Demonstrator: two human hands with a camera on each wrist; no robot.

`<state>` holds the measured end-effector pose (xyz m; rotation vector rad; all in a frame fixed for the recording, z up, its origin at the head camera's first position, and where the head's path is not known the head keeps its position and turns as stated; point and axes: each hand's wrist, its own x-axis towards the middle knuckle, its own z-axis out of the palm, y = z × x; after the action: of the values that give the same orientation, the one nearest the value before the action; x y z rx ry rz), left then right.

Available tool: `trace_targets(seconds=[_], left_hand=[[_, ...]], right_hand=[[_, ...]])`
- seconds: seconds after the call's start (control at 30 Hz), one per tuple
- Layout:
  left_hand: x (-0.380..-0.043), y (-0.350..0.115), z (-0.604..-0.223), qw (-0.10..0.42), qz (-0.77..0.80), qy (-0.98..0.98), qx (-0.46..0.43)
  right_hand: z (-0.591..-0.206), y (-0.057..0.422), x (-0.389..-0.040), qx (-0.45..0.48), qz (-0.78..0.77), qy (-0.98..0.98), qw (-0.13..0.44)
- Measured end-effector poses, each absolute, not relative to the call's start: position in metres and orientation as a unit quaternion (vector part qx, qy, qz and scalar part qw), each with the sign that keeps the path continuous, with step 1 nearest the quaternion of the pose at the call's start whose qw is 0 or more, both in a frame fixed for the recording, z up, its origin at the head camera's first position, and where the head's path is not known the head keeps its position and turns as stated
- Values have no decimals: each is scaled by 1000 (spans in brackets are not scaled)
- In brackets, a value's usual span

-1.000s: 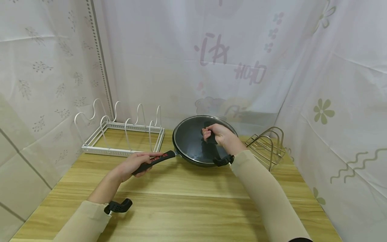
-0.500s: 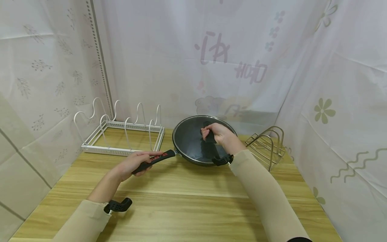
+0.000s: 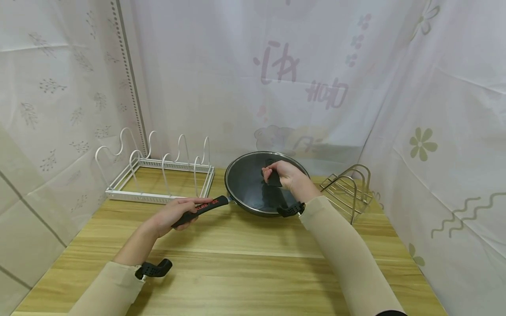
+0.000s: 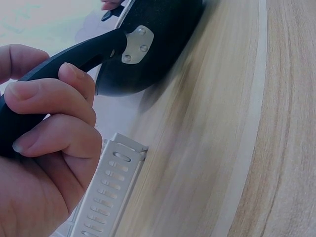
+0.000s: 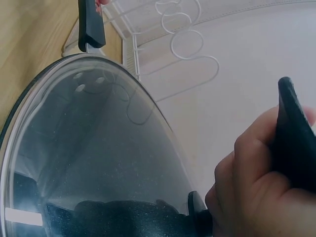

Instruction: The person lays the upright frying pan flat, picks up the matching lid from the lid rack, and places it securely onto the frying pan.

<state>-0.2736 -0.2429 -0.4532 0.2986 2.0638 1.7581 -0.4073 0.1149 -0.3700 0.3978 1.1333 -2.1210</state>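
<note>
A black frying pan (image 4: 163,54) stands on the wooden table, its long black handle (image 3: 213,204) with red lettering pointing left toward me. My left hand (image 3: 174,216) grips that handle, fingers curled round it in the left wrist view. Over the pan lies a glass lid (image 5: 113,143) with a pale rim. My right hand (image 3: 286,174) holds the black lid knob (image 3: 274,179), its fingers curled about it in the right wrist view. The pan's interior shows dimly through the glass, where rivets can be seen.
Left of the pan stands a white wire rack (image 3: 158,199) with several upright loops. A smaller metal rack (image 3: 349,193) stands close on the right, partly behind my right forearm. Patterned cloth (image 3: 221,105) hangs behind the wooden table (image 3: 237,272).
My right hand on the lid knob has shifted very slightly left. The left hand keeps its grip on the pan handle, and the pan stays in place.
</note>
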Motion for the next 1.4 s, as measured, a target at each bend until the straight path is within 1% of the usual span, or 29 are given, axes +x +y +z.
trace_targets(seconds=[0.23,0.53,1.1,1.4], left_hand=[[-274,-243,-453,211,628,741,106],[-271,-243,-450,212,631,739,103],[-272,-242,-451,217,628,740,103],[-272,-242,-450,216,632,737,103]], right_hand=[[-371,115,-407,164,-819,430,343],[-373,114,-406,149,-827,407,358],[-377,114,-408,148,-838,395,346],[-374,114,-407,164,-834,392,353]])
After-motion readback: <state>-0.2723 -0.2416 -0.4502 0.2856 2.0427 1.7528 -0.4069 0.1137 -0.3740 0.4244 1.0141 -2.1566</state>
